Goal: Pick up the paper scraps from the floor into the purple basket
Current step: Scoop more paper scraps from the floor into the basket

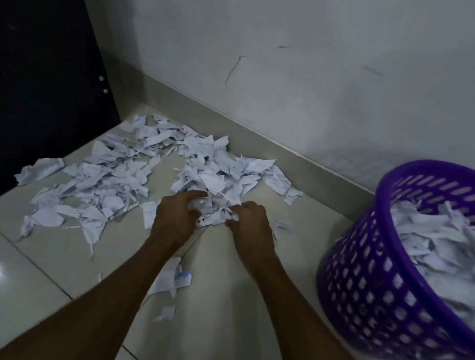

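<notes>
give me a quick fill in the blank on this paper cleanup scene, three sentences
1. The basket standing on the right is coloured ____.
2. Both hands, left hand and right hand, gather a bunch of paper ____ between them.
3. The basket already holds torn ____.

Missing words: purple; scraps; paper

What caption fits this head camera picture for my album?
Both hands, left hand and right hand, gather paper scraps beside the purple basket.
</notes>
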